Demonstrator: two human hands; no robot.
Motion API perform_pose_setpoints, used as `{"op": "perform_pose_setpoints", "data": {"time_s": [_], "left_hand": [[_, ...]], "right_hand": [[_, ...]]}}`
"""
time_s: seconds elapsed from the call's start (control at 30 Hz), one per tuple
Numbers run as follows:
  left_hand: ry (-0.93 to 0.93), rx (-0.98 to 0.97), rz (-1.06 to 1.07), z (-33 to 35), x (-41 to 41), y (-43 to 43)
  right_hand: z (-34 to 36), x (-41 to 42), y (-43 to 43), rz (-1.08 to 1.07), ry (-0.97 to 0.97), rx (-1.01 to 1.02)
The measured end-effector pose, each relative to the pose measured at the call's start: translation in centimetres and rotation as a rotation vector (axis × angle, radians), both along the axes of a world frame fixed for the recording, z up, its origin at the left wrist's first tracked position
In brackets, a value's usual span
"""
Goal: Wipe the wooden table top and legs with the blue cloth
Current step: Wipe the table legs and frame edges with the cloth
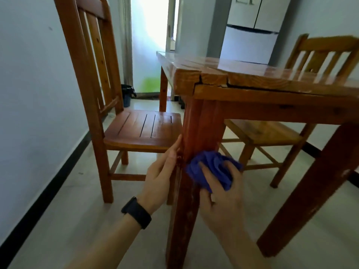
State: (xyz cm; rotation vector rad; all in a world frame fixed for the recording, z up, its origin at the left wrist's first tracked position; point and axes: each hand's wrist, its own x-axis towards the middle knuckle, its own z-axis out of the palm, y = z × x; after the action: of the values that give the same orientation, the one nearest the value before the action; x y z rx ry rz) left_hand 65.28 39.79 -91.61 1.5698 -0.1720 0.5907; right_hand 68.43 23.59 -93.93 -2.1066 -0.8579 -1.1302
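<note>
The blue cloth (212, 169) is bunched in the right hand (221, 193) and pressed against the near corner leg (196, 144) of the wooden table, about halfway down its length. The fingers (208, 173) of that hand are curled over the cloth and clamped on it. The left hand (161, 175) is laid against the left face of the same leg, its fingers straight and held together; a black watch (136, 212) is worn on that wrist. The glossy tabletop (233, 68) is seen above, with a crack at its near corner. A wooden chair (139, 129) is set just beside the leg on the left, close to the left hand. A second chair (272, 133) is tucked under the tabletop on the far side. A second table leg (314, 189) is seen at the right. A white refrigerator (250, 35) and a dark bin (127, 96) are placed in the background.
</note>
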Motion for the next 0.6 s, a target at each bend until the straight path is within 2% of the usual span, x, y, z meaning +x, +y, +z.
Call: {"op": "perform_pose_setpoints", "data": {"time_s": [0.07,0.13,0.27,0.37,0.43,0.53,0.6], "left_hand": [[0.016,0.072,0.002,-0.7,0.2,0.2],[0.006,0.167,0.059,-1.4,0.4,0.2],[-0.034,0.201,0.094,-1.5,0.4,0.4],[-0.048,0.177,0.092,-1.2,0.1,0.7],[-0.057,0.15,0.076,-1.4,0.2,0.5],[-0.034,0.135,0.041,-2.0,0.0,0.1],[0.008,0.18,0.054,-2.8,-0.2,-0.2]], "right_hand": [[-2.7,-0.8,-1.2,0.007,0.073,-0.122],[-2.0,-1.2,-1.8,0.02,0.075,-0.138],[6.1,-0.9,0.0,0.031,-0.119,0.098],[7.2,1.1,1.4,0.013,-0.241,0.114],[2.8,1.5,1.0,-0.023,-0.2,0.007],[-6.2,0.4,-1.4,-0.029,-0.034,-0.378],[-9.8,-0.4,-2.9,0.031,0.081,-0.589]]}}
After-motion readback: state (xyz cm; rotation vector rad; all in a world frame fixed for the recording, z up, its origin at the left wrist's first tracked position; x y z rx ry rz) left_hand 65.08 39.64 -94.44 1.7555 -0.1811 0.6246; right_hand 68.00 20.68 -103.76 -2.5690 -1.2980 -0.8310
